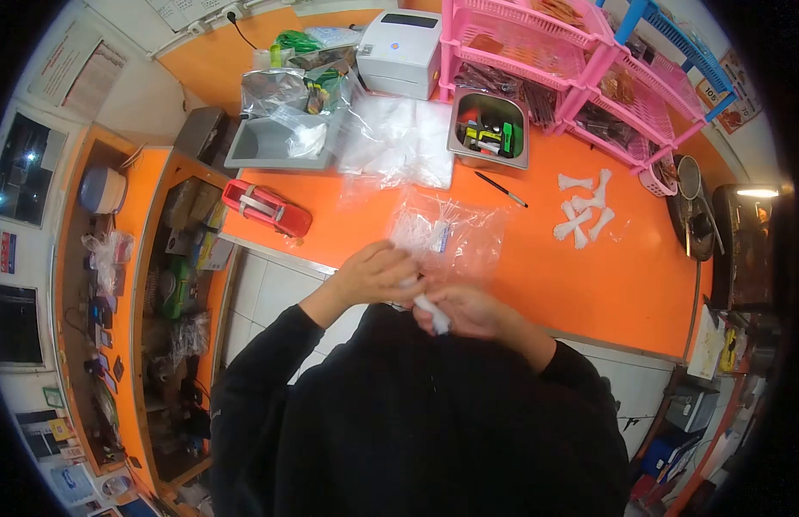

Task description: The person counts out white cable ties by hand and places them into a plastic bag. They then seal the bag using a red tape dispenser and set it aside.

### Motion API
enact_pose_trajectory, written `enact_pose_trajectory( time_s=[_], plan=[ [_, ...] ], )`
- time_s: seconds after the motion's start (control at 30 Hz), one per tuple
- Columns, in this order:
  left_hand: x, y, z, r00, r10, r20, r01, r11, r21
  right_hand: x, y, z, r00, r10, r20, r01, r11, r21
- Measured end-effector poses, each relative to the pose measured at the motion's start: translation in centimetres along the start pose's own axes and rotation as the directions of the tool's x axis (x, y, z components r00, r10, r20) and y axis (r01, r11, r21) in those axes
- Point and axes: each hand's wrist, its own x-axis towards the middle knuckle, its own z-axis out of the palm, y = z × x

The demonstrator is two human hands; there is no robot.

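Near the front edge of the orange table (606, 284), my right hand (470, 312) is closed round a small white bundle (432, 315). My left hand (379, 274) is just left of it, its fingers curled at the bundle's upper end; a bit of white shows between them. Beyond my hands lies a clear plastic bag (472, 233) with a blue-and-white label (440, 236) and thin white pieces inside. Several white twisted bundles (582, 205) lie in a loose group on the right part of the table.
A red tape dispenser (266, 208) stands at the left edge. Behind are a grey bin (274, 146), clear plastic sheets (391, 142), a white printer (400, 53), a metal container (490, 127) and pink racks (524, 52). A black pen (501, 189) lies mid-table.
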Motion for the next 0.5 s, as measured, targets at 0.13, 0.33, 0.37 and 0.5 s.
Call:
enact_pose_trajectory(
  time_s=[0.13, 0.33, 0.37, 0.5],
  plan=[
    [-0.2, 0.0, 3.4, 0.849, -0.500, 0.168, 0.527, 0.813, -0.246, -2.5, 0.1, -6.1, 0.840, -0.296, -0.454, 0.137, 0.927, -0.350],
    [0.8, 2.0, 12.0, 0.401, -0.792, 0.460, 0.916, 0.338, -0.216, -10.7, -5.0, -10.8, 0.188, -0.971, -0.146, -0.644, -0.009, -0.765],
    [0.9, 2.2, 13.3, 0.410, -0.792, 0.453, 0.905, 0.416, -0.092, -11.4, -5.6, -9.5, 0.142, -0.985, -0.101, -0.686, -0.024, -0.727],
    [1.8, 3.0, 15.9, 0.414, -0.801, 0.433, 0.827, 0.529, 0.189, -11.2, -5.3, -7.1, 0.031, -0.999, -0.037, -0.596, 0.011, -0.803]
  ],
)
